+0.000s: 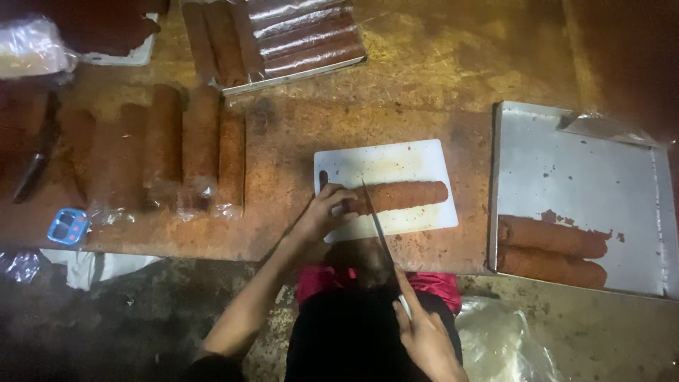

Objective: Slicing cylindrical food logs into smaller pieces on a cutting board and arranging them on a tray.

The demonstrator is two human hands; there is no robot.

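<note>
Left hand (327, 209) is clamped on the near end of the roll (402, 196), right hand (423, 332) is wrapped round the knife (376, 225), blade laid across the roll by the left fingers. Big tray (576, 170) on the right holds two more rolls (553, 249). The roll is lying on the white board (396, 163). Slicing step, looks like; a straight downward press is probably needed, fingers kept clear.

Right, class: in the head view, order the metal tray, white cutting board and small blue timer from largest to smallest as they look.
1. Metal tray, largest.
2. White cutting board.
3. Blue timer, smallest.
All lie on one surface, so the order looks safe.
</note>
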